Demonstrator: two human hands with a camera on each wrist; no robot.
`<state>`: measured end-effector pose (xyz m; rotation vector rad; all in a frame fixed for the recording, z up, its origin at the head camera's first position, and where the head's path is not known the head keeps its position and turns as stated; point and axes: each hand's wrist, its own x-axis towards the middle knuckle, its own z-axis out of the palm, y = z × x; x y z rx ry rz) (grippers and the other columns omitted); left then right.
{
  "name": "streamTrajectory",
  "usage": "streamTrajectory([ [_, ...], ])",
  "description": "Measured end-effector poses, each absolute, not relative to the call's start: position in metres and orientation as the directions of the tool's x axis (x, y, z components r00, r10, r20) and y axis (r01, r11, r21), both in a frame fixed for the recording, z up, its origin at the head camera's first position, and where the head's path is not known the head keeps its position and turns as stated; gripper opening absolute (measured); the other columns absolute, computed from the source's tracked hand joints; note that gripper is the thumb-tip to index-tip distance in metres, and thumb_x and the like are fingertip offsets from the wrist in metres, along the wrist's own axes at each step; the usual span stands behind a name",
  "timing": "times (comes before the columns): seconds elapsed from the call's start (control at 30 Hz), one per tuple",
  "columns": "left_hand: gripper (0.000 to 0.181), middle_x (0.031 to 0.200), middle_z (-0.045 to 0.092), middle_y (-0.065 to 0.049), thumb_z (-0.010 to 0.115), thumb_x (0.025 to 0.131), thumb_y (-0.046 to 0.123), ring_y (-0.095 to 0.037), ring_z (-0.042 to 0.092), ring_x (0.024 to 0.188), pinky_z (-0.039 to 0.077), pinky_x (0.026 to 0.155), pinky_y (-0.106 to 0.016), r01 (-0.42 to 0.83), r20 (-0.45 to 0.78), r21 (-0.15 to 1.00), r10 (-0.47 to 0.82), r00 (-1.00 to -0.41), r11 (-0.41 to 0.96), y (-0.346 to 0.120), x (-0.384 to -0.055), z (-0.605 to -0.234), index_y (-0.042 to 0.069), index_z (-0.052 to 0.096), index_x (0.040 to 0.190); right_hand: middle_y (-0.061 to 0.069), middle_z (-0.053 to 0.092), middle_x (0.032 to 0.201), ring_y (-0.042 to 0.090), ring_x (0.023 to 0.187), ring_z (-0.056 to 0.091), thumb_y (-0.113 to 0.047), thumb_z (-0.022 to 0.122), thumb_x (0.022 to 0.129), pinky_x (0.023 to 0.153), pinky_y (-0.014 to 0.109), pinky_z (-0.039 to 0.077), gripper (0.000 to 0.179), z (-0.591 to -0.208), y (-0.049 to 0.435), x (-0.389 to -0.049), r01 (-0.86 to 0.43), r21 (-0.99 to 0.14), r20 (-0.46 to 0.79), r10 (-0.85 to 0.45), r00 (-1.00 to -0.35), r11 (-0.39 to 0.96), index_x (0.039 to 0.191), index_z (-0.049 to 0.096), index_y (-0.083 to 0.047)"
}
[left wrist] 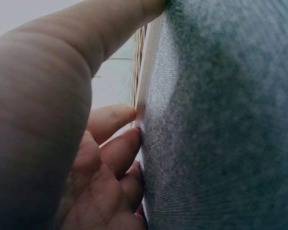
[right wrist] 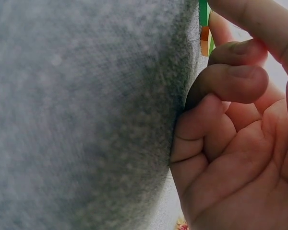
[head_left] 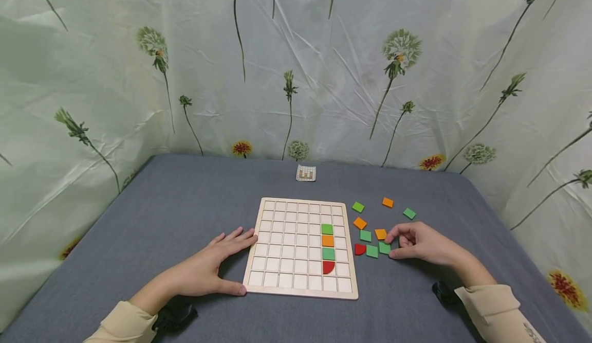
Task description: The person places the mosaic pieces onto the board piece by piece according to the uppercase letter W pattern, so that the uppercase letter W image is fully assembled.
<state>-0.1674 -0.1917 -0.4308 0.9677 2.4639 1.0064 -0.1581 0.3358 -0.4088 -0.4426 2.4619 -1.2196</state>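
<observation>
A square wooden grid board (head_left: 289, 239) lies flat on the table. One of its columns holds a light green tile (head_left: 327, 229), an orange tile (head_left: 328, 240), a green tile (head_left: 328, 253) and a red quarter-circle tile (head_left: 328, 267). My left hand (head_left: 208, 266) has its fingers spread, with fingertips and thumb touching the board's left edge. To the right of the board, my right hand (head_left: 423, 245) pinches the right side of a green tile (head_left: 384, 248) between thumb and index finger. Its other fingers are curled; in the right wrist view a green tile (right wrist: 203, 13) shows beside the thumb.
Loose tiles lie right of the board: an orange tile (head_left: 380, 234), a green tile (head_left: 372, 251), a red quarter-circle tile (head_left: 359, 249) and several more. A small printed card (head_left: 306, 173) lies behind the board. Floral fabric (head_left: 296, 65) hangs behind the grey-covered table (head_left: 208, 188).
</observation>
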Motion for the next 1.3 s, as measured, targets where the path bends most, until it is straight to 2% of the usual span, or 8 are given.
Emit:
streamTrajectory([
  [0.07, 0.102, 0.178, 0.032, -0.005, 0.087, 0.084, 0.057, -0.045, 0.018, 0.166, 0.008, 0.129, -0.066, 0.479, -0.024, 0.702, 0.690, -0.724, 0.527, -0.1916, -0.1672, -0.4300, 0.024, 0.040, 0.168, -0.007, 0.047, 0.070, 0.001, 0.060, 0.041, -0.013, 0.082, 0.095, 0.057, 0.023, 0.038, 0.028, -0.4084, 0.3356, -0.1583, -0.118, -0.804, -0.179, -0.427, -0.887, 0.582, 0.116, 0.071, 0.003],
  [0.33, 0.103, 0.178, 0.031, -0.006, 0.088, 0.085, 0.057, -0.046, 0.019, 0.166, 0.010, 0.126, -0.072, 0.488, -0.025, 0.690, 0.691, -0.722, 0.535, -0.1913, -0.1662, -0.4268, 0.023, 0.039, 0.168, -0.007, 0.047, 0.071, 0.001, 0.060, 0.041, -0.014, 0.083, 0.093, 0.057, 0.023, 0.036, 0.032, -0.4076, 0.3348, -0.1594, -0.101, -0.789, -0.206, -0.416, -0.886, 0.606, 0.117, 0.070, 0.003],
  [0.67, 0.103, 0.178, 0.032, -0.003, 0.087, 0.083, 0.060, -0.042, 0.019, 0.167, 0.010, 0.128, -0.067, 0.478, -0.034, 0.684, 0.678, -0.734, 0.551, -0.1906, -0.1664, -0.4299, 0.025, 0.040, 0.168, -0.009, 0.045, 0.070, 0.001, 0.058, 0.039, -0.016, 0.085, 0.092, 0.056, 0.022, 0.036, 0.034, -0.4081, 0.3330, -0.1585, -0.107, -0.766, -0.210, -0.405, -0.890, 0.634, 0.116, 0.069, 0.001],
  [0.87, 0.104, 0.178, 0.031, -0.001, 0.087, 0.082, 0.062, -0.040, 0.017, 0.168, 0.008, 0.130, -0.061, 0.460, -0.050, 0.693, 0.673, -0.738, 0.555, -0.1902, -0.1664, -0.4306, 0.027, 0.039, 0.168, -0.009, 0.044, 0.070, 0.002, 0.057, 0.038, -0.016, 0.086, 0.091, 0.057, 0.022, 0.037, 0.033, -0.4091, 0.3315, -0.1578, -0.108, -0.759, -0.205, -0.393, -0.897, 0.642, 0.116, 0.071, 0.001],
  [1.07, 0.105, 0.178, 0.031, -0.001, 0.087, 0.082, 0.062, -0.040, 0.018, 0.168, 0.009, 0.129, -0.066, 0.467, -0.047, 0.684, 0.672, -0.739, 0.561, -0.1902, -0.1671, -0.4319, 0.027, 0.039, 0.168, -0.009, 0.045, 0.069, 0.001, 0.057, 0.038, -0.016, 0.085, 0.092, 0.057, 0.021, 0.037, 0.032, -0.4090, 0.3313, -0.1568, -0.127, -0.755, -0.185, -0.394, -0.900, 0.644, 0.116, 0.072, 0.000],
  [1.3, 0.104, 0.178, 0.032, -0.002, 0.087, 0.082, 0.062, -0.041, 0.019, 0.167, 0.009, 0.128, -0.067, 0.477, -0.038, 0.680, 0.676, -0.736, 0.557, -0.1905, -0.1677, -0.4326, 0.026, 0.040, 0.168, -0.009, 0.044, 0.071, 0.001, 0.059, 0.038, -0.015, 0.084, 0.093, 0.058, 0.021, 0.037, 0.031, -0.4070, 0.3314, -0.1554, -0.140, -0.764, -0.161, -0.396, -0.904, 0.630, 0.117, 0.072, 0.002],
])
